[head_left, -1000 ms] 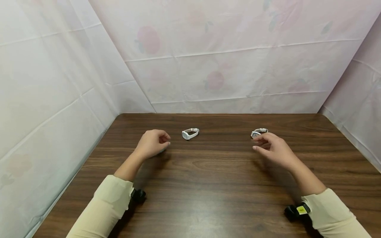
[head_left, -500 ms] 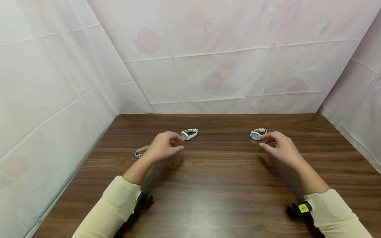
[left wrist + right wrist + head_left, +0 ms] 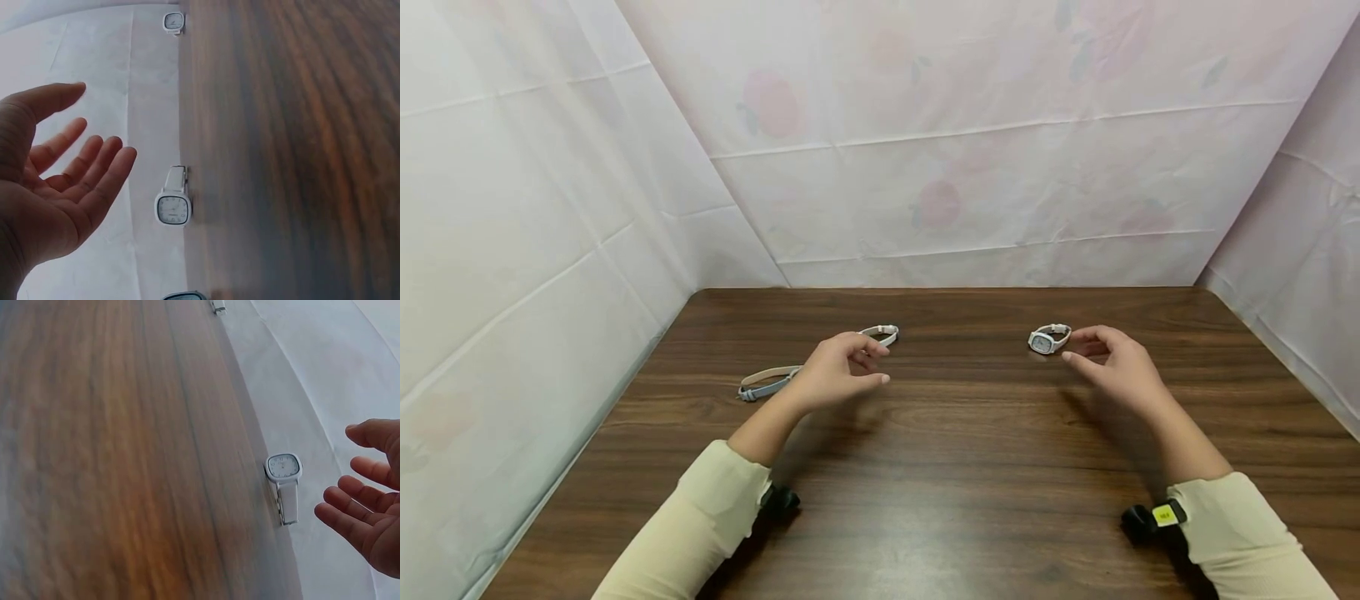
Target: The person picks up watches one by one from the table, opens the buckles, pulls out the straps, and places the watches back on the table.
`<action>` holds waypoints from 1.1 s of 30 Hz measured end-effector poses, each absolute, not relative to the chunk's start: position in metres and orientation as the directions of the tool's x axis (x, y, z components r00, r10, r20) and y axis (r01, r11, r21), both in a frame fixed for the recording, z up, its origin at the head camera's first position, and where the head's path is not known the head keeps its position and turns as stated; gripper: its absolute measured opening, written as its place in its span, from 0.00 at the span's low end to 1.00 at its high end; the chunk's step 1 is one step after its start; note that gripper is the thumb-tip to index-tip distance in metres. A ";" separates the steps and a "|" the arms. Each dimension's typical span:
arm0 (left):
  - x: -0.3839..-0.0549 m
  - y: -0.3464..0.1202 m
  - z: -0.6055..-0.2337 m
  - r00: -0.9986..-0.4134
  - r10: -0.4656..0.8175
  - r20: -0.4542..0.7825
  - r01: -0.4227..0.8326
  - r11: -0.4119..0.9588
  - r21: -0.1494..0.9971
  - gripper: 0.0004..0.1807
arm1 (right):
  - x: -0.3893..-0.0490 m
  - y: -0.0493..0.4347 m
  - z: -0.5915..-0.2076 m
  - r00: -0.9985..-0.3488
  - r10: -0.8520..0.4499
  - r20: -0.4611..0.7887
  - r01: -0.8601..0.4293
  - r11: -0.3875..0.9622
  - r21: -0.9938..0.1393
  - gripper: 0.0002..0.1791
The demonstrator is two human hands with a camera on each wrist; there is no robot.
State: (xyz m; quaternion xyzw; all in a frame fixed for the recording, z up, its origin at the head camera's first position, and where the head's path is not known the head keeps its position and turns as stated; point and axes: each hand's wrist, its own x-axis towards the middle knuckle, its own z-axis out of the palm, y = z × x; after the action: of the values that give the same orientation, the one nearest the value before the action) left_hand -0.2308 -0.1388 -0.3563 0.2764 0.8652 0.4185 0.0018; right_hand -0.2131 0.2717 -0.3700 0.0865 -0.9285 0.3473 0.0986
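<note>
Three wristwatches lie on the brown wooden table [image 3: 970, 450]. In the head view my left hand [image 3: 835, 373] hovers in front of the middle white watch [image 3: 889, 332], hiding its dial; its fingers are loosely bent and hold nothing. The left wrist view shows that white watch [image 3: 173, 209] beyond the fingers. Behind the left wrist lies a watch with a blue-grey strap [image 3: 763, 387], partly covered. On the right, my right hand [image 3: 1116, 367] is relaxed and empty beside the other white watch [image 3: 1042, 342], whose face shows clearly in the right wrist view.
A pale curtain with faint fruit prints [image 3: 940, 204] stands behind the table's far edge, and white cloth [image 3: 550, 208] hangs along the left side. Black wrist cameras [image 3: 1138, 523] are strapped at the cuffs.
My left hand has moved right, from over the blue-grey watch to the middle white watch, uncovering the blue-grey one. My right hand has drawn slightly right, showing more of the right-hand white watch.
</note>
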 end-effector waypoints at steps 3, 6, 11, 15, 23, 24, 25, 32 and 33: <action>-0.233 -0.137 -0.358 -0.841 0.484 0.241 0.483 0.470 0.739 0.17 | -0.216 0.276 -0.373 -0.963 -0.080 0.256 -0.230 0.739 -0.634 0.24; -0.234 -0.134 -0.360 -0.837 0.488 0.248 0.478 0.431 0.765 0.18 | -0.219 0.281 -0.376 -0.963 -0.066 0.261 -0.226 0.723 -0.652 0.26; -0.237 -0.128 -0.362 -0.836 0.499 0.226 0.441 0.370 0.818 0.19 | -0.224 0.288 -0.381 -0.971 -0.049 0.234 -0.200 0.702 -0.684 0.27; -0.239 -0.123 -0.361 -0.828 0.522 0.207 0.415 0.322 0.851 0.20 | -0.227 0.294 -0.381 -0.978 -0.053 0.203 -0.183 0.689 -0.701 0.30; -0.245 -0.113 -0.363 -0.794 0.576 0.194 0.387 0.233 0.892 0.22 | -0.231 0.301 -0.379 -0.987 -0.094 0.133 -0.161 0.688 -0.708 0.39; -0.245 -0.112 -0.363 -0.791 0.581 0.191 0.381 0.224 0.897 0.23 | -0.232 0.301 -0.379 -0.987 -0.098 0.127 -0.160 0.686 -0.710 0.40; -0.246 -0.112 -0.363 -0.788 0.586 0.189 0.379 0.219 0.899 0.23 | -0.232 0.302 -0.379 -0.988 -0.101 0.121 -0.157 0.681 -0.715 0.40; -0.246 -0.106 -0.365 -0.761 0.622 0.183 0.366 0.178 0.914 0.25 | -0.238 0.305 -0.380 -0.987 -0.119 0.110 -0.161 0.665 -0.729 0.41; -0.246 -0.105 -0.365 -0.757 0.626 0.184 0.365 0.172 0.915 0.25 | -0.239 0.306 -0.380 -0.987 -0.121 0.108 -0.161 0.661 -0.733 0.41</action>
State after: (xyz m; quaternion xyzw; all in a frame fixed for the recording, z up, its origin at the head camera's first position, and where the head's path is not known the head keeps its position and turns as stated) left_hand -0.2461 -0.1046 -0.3652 0.3276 0.7563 0.5538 0.1181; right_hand -0.2388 0.3059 -0.3802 0.0773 -0.9110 0.4043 0.0252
